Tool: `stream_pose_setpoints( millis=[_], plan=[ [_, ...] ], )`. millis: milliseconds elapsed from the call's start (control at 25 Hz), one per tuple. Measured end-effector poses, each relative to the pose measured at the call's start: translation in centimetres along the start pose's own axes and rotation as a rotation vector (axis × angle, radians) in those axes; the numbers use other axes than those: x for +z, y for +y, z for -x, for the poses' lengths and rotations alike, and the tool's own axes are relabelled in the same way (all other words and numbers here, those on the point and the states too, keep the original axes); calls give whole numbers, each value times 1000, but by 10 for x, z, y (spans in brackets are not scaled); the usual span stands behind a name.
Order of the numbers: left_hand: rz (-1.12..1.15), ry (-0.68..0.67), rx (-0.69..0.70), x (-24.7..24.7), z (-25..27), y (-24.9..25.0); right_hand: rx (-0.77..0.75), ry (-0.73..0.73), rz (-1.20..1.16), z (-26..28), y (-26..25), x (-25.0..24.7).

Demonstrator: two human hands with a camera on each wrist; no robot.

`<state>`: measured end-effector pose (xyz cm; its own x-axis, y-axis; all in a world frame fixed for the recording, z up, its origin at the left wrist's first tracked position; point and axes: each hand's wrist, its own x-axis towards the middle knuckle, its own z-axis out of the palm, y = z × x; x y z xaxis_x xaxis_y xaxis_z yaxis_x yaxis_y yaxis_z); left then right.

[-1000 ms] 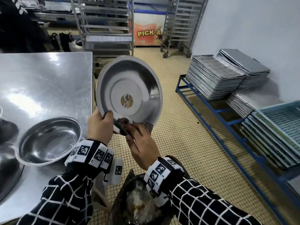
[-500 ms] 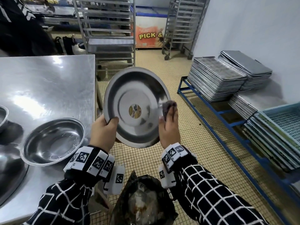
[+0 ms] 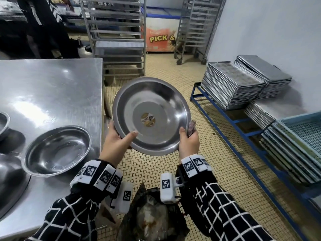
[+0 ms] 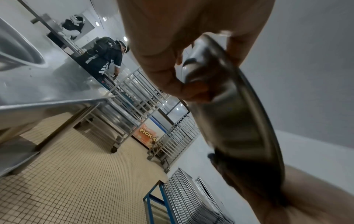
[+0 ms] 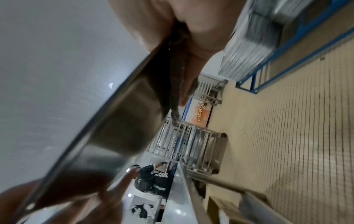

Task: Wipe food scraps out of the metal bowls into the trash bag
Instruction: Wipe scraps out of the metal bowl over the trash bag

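I hold a wide metal bowl (image 3: pixel 161 105) tilted toward me over the tiled floor; a round sticker sits in its middle. My left hand (image 3: pixel 125 139) grips the lower left rim, thumb inside. My right hand (image 3: pixel 185 136) grips the lower right rim, thumb inside, with a dark cloth (image 3: pixel 191 126) pressed behind the rim. Below the bowl stands the dark trash bag (image 3: pixel 152 216), scraps inside. The left wrist view shows the bowl (image 4: pixel 233 118) edge-on under my fingers (image 4: pixel 162 65). In the right wrist view the cloth (image 5: pixel 177 94) hangs between my palm and the bowl (image 5: pixel 107 124).
A steel table (image 3: pixel 52 87) at left carries another metal bowl (image 3: pixel 57 151) and parts of more at its left edge. A blue floor rack (image 3: pixel 231 119) with stacked trays (image 3: pixel 231 84) and crates (image 3: pixel 302 136) lines the right wall. Wheeled racks (image 3: pixel 119 40) and a person (image 3: pixel 43 26) stand behind.
My right hand left the inside of the bowl, carried the cloth out past the right rim and took hold of that rim. The bowl has tipped flatter.
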<state>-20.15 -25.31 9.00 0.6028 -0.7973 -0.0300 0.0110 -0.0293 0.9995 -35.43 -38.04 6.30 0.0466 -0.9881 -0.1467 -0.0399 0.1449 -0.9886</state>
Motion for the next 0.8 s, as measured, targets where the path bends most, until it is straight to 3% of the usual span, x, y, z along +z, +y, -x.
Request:
stream_pose_setpoints(
  millis=[160,320,400,520,560,680,720,800],
  plan=[
    [64,40,-107,14,8,-3,13,-21,-191,17,4,15],
    [70,163,-142,-1,-2,2,41,-144,-54,11,5,9],
    [23,189,-108,-9,-7,7,-65,-120,126,6,7,6],
    [-85,210,-80,-17,-12,8,-357,-135,392,10,6,13],
    [-87,201,-64,-17,-12,8,-446,-229,474,15,6,18],
    [-4,206,-74,-14,-8,12,-636,-727,760,41,11,38],
    [7,209,-64,-14,-8,13,-717,-825,860,48,14,43],
    [26,212,-29,-13,-6,17,-819,-816,973,52,20,43]
  ],
)
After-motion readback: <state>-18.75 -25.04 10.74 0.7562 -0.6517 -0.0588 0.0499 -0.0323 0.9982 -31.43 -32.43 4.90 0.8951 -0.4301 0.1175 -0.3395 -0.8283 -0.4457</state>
